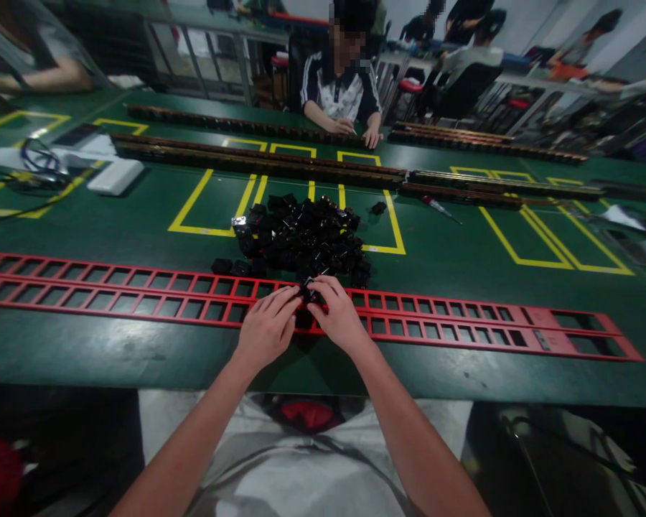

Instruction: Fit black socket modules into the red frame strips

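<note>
A long red slotted strip point(140, 291) lies across the green table point(86, 237) in front of me. My left hand point(266, 329) and my right hand point(338, 316) rest on its middle, fingers curled together. Between their fingertips sits a small black part point(306, 291), pinched by both hands over the strip. Just behind them lies a heap of several similar black parts point(301, 233). A dark slot under my hands seems filled, but my fingers hide it.
Long dark strips point(258, 164) run across the far half of the table, among yellow floor-style markings. A white device with cables point(113, 176) lies far left, a small screwdriver point(440, 208) right of centre. A seated person point(340, 93) works opposite; others sit behind.
</note>
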Demonstrator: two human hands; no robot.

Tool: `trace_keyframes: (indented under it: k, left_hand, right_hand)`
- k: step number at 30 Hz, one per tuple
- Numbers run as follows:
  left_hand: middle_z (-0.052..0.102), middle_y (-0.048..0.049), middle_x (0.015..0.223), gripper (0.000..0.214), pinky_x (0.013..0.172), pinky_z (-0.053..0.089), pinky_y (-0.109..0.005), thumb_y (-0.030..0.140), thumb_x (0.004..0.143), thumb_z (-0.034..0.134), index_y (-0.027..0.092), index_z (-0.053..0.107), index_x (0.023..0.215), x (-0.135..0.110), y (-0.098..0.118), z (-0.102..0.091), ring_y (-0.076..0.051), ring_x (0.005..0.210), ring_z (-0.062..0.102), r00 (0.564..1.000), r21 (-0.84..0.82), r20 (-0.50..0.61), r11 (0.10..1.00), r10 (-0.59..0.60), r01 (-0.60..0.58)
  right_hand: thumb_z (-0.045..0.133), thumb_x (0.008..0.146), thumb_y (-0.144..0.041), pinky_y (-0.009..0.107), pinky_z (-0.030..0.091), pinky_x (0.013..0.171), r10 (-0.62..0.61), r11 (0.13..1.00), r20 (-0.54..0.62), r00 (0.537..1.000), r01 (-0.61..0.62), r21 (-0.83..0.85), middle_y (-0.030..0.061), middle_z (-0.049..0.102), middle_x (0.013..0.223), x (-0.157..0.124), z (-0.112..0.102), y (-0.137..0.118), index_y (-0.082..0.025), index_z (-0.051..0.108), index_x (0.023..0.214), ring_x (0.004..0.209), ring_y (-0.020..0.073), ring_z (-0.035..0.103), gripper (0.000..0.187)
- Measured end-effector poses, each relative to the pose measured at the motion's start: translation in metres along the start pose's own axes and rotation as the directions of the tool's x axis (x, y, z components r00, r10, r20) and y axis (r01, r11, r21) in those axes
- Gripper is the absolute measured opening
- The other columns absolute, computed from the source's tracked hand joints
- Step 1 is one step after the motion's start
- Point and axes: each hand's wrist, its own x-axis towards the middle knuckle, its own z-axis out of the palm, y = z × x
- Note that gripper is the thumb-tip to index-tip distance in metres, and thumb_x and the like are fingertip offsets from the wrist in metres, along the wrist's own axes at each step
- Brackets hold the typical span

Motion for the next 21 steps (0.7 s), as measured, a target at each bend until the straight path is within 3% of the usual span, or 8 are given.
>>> trace_keyframes:
  k: [8,11,14,21]
  left_hand:
    - [0.068,-0.0107,0.128,0.030,0.101,0.051,-0.043,0.020,0.097,0.047,0.022,0.065,0.121,-0.001,0.001,0.000,-0.026,0.118,0.063,0.998,-0.072,0.009,0.996,-0.059,0.059]
    - [0.069,-0.0105,0.126,0.034,0.100,0.051,-0.042,0.021,0.098,0.046,0.021,0.061,0.128,-0.001,0.000,0.002,-0.025,0.116,0.064,0.997,-0.071,-0.001,0.995,-0.074,0.074]
    - [0.068,-0.0102,0.129,0.041,0.100,0.050,-0.041,0.019,0.097,0.046,0.021,0.057,0.137,-0.001,0.001,0.002,-0.025,0.116,0.064,0.998,-0.046,0.000,0.997,-0.058,0.058]
    - [0.068,-0.0103,0.126,0.042,0.099,0.051,-0.041,0.014,0.094,0.047,0.019,0.062,0.133,0.001,0.002,0.001,-0.025,0.114,0.063,1.000,0.000,-0.014,1.000,-0.024,0.024]
  right_hand:
    - [0.056,0.092,-0.010,0.044,0.050,0.108,-0.020,1.000,0.015,1.000,0.020,-0.021,0.0110,0.062,0.129,0.000,-0.002,-0.004,-0.022,0.064,0.120,0.124,0.0227,0.058,0.032]
    - [0.054,0.093,-0.009,0.047,0.051,0.105,-0.040,0.997,0.030,0.999,0.042,-0.058,0.0108,0.064,0.129,0.000,-0.002,-0.005,-0.022,0.065,0.121,0.121,0.0239,0.058,0.033]
    - [0.051,0.096,-0.011,0.049,0.051,0.101,-0.053,0.986,0.050,0.997,0.060,-0.159,0.0115,0.063,0.133,-0.001,-0.001,-0.006,-0.022,0.065,0.125,0.119,0.0262,0.058,0.035]
    - [0.049,0.100,-0.011,0.049,0.046,0.092,-0.083,0.913,0.109,0.991,0.120,-0.390,0.0113,0.061,0.142,-0.002,0.003,-0.010,-0.022,0.063,0.132,0.115,0.0290,0.058,0.037]
